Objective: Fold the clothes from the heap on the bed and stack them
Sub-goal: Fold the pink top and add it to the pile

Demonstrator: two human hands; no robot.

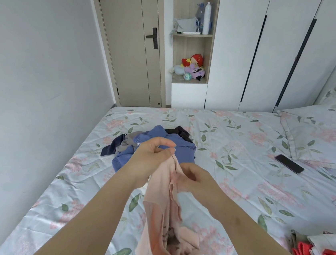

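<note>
The left hand (151,156) pinches the top hem of a soft, thin pink garment (169,221) between thumb and forefinger. The right hand (194,179), just below at 4 o'clock, curls its fingers round a rippled edge. The cloth hangs limp over the floral bed (237,140). At 12 o'clock lies the crumpled heap (184,152), blue, grey and black. A flat dark phone (289,163) lies at 3 o'clock, and red and white clothes (314,247), perhaps folded, at 5.
</note>
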